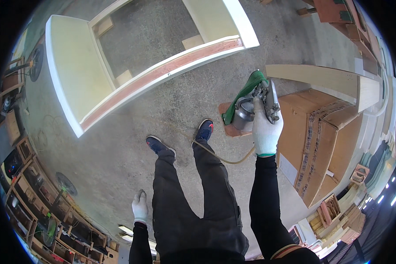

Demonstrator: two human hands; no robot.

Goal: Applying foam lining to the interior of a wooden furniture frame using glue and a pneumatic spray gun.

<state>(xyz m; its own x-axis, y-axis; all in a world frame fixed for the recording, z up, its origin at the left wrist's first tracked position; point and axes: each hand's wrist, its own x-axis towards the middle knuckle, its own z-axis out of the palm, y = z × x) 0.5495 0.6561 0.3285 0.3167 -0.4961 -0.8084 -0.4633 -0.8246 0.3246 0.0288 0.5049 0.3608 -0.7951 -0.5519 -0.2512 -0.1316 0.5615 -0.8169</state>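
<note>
My right hand (268, 127), in a white knit glove, is closed round a metal spray gun (272, 103). A grey metal cup (243, 115) is just left of the gun, over a reddish-brown board (225, 110); whether it touches the board I cannot tell. Green mesh cloth (247, 90) drapes down beside the cup. From near my right wrist, a thin tan hose (233, 162) loops toward my feet. My left hand (140, 207), gloved in white too, hangs low beside my left leg, its fingers loosely stretched and holding nothing.
A large white-edged frame (163, 77) with pale panels and a pinkish strip lies ahead on the concrete floor. Right of me stands a cardboard box (314, 132), with a curved pale wooden piece (321, 79) on it. Shelving (44, 198) lines the left, near a floor fan (66, 184).
</note>
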